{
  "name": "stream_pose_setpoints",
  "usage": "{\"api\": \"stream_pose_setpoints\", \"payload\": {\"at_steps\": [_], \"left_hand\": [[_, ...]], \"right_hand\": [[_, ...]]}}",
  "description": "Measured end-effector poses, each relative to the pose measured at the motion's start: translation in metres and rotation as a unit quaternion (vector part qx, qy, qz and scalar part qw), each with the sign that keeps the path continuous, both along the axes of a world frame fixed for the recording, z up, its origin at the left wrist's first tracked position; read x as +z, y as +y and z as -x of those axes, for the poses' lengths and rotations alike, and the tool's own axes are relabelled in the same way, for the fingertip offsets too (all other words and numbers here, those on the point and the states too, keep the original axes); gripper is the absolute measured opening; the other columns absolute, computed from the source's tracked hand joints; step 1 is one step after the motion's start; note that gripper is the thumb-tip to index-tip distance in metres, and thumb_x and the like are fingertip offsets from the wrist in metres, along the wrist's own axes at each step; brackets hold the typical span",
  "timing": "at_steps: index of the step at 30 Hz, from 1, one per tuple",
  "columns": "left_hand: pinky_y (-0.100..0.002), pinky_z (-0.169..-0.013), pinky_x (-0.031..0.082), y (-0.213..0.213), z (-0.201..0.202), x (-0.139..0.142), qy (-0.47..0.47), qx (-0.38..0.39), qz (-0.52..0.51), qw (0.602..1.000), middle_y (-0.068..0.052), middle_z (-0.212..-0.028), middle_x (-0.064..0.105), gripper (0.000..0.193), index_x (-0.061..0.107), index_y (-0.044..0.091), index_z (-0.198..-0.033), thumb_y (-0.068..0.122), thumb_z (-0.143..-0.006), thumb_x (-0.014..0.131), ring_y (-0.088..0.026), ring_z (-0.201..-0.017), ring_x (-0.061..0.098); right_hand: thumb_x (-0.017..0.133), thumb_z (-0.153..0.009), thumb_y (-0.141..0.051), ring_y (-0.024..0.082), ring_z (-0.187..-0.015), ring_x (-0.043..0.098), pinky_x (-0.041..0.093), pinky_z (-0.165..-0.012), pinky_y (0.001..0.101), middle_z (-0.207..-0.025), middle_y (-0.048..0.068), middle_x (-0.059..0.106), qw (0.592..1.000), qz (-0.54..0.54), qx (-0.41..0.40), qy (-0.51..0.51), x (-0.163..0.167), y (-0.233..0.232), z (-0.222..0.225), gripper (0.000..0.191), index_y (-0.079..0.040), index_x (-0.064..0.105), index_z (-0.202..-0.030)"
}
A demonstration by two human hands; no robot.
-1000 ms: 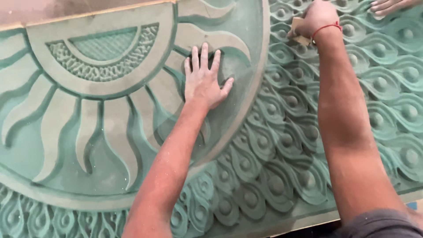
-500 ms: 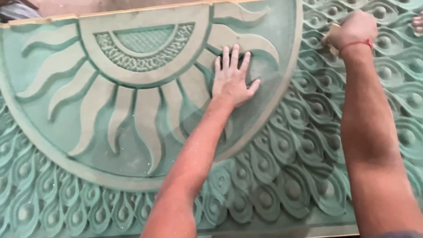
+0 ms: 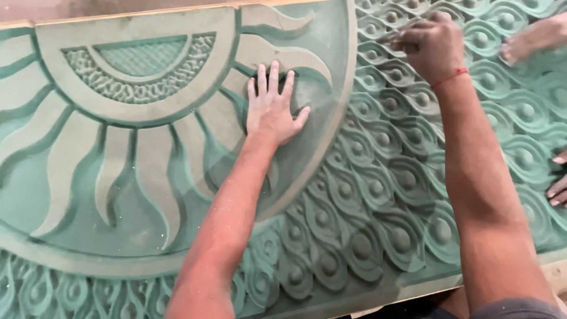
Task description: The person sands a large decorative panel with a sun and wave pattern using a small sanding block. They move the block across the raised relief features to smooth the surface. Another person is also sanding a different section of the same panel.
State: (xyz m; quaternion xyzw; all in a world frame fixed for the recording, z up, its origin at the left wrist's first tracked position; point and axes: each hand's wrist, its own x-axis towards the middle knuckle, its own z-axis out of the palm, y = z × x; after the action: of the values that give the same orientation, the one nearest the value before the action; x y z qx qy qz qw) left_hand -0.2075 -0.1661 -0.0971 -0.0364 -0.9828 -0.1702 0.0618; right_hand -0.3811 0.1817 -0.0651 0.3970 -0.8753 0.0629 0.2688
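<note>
Both hands (left [image 3: 273,109], right [image 3: 430,44]) press the carved green panel [image 3: 366,195].

The right hand [image 3: 430,44] now sits lower and further left over the scale pattern [image 3: 378,189], with another person's fingers [image 3: 558,189] newly at the right edge.

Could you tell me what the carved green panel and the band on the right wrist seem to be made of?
Carved green panel: probably fibreboard or wood, matte and dusty; pale tan raw edges show along its border. Band on the right wrist: thin red thread or cord, by its look.
</note>
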Motion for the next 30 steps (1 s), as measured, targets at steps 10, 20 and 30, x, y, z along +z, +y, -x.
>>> {"api": "stream_pose_setpoints", "payload": {"at_steps": [10,20,30], "left_hand": [[-0.061,-0.121,0.016,-0.001,-0.002,0.002,0.003,0.001,0.007,1.0,-0.023,-0.164,0.023,0.088,0.039,0.011,-0.157,0.06,-0.088,0.062,-0.045,-0.152,0.017],[-0.061,-0.122,0.015,-0.003,-0.002,-0.001,-0.003,0.004,0.009,1.0,-0.022,-0.165,0.022,0.087,0.039,0.012,-0.157,0.06,-0.088,0.063,-0.044,-0.152,0.017],[-0.061,-0.121,0.015,-0.001,0.0,0.001,-0.005,0.002,0.012,1.0,-0.022,-0.165,0.022,0.088,0.039,0.013,-0.156,0.06,-0.086,0.063,-0.044,-0.152,0.015]], "right_hand": [[0.078,-0.097,-0.018,0.02,-0.1,0.063,0.047,-0.104,0.0397,-0.105,-0.006,0.077,0.999,-0.009,0.003,-0.047,-0.027,0.005,-0.014,0.006,-0.022,0.08,-0.094],[0.076,-0.09,-0.012,0.026,-0.103,0.062,0.043,-0.097,0.0426,-0.092,-0.005,0.075,0.997,0.031,-0.055,-0.051,-0.053,-0.025,-0.029,0.014,-0.023,0.083,-0.097],[0.07,-0.075,-0.009,0.031,-0.095,0.064,0.045,-0.093,0.0457,-0.087,0.007,0.074,0.989,-0.041,-0.136,-0.033,-0.053,-0.057,-0.017,0.023,-0.022,0.083,-0.09]]}}
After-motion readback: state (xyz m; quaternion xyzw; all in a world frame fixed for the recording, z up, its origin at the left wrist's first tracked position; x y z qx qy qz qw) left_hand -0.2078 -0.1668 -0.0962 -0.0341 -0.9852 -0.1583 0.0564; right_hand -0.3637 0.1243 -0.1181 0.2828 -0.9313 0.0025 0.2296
